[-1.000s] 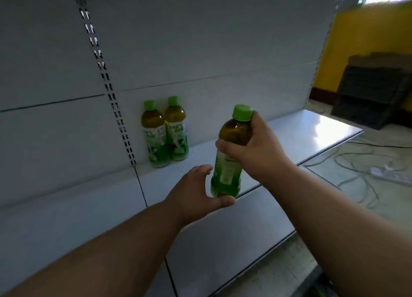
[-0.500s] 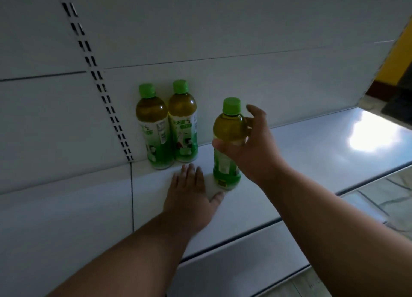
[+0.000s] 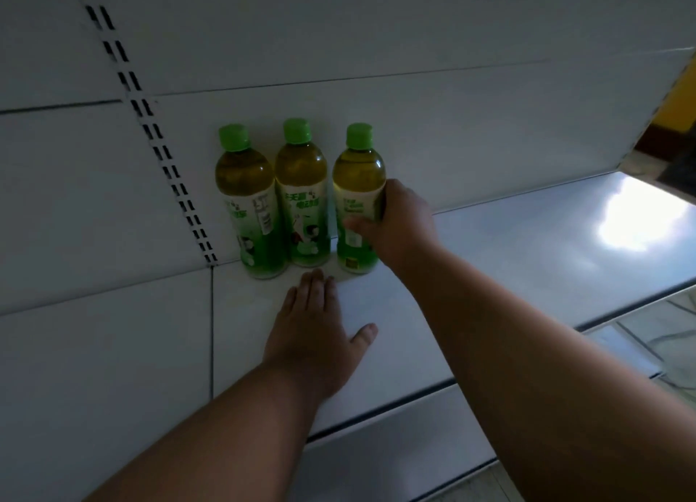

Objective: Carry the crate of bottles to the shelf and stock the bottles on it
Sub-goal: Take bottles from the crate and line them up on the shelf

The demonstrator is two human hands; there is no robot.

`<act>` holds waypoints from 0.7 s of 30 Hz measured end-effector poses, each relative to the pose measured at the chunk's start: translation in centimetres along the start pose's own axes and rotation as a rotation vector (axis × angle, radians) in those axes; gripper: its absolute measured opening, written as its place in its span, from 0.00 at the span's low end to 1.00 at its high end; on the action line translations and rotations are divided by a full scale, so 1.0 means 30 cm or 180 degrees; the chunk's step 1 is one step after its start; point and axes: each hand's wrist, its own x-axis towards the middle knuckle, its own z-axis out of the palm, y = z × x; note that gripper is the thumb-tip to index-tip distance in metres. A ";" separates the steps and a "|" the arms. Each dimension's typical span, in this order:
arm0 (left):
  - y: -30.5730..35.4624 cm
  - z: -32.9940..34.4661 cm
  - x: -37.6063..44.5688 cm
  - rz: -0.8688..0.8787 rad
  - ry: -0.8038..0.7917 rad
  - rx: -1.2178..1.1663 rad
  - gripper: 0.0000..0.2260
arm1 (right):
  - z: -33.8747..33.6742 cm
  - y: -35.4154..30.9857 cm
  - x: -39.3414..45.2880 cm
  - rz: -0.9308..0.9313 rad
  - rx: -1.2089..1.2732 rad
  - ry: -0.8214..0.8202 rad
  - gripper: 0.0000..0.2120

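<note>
Reaching in from the bottom of the frame, the left hand [image 3: 314,332] lies flat, fingers straight, on the white shelf [image 3: 489,275]. Beyond it, the right hand [image 3: 395,226] curls around the right bottle [image 3: 357,200], now standing in the row at frame centre, beside the middle bottle [image 3: 301,196] and left bottle [image 3: 248,204]; half a second ago it stood apart. Green labels carry unreadable print.

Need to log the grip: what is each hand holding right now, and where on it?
Right hand grips the rightmost bottle at its label, mid-body. Left hand holds nothing; it lies flat on the shelf.
</note>
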 end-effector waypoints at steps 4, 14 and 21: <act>0.003 0.006 0.002 0.0026 -0.0003 0.0020 0.42 | 0.030 -0.014 0.080 -0.0006 -0.0013 -0.0063 0.25; -0.009 0.020 0.012 0.0051 -0.0019 -0.0081 0.43 | 0.044 -0.008 0.066 0.0154 0.0083 -0.0061 0.31; -0.048 -0.101 -0.037 0.0484 -0.0317 -0.0261 0.39 | -0.091 0.046 -0.263 0.0256 -0.0670 0.0075 0.32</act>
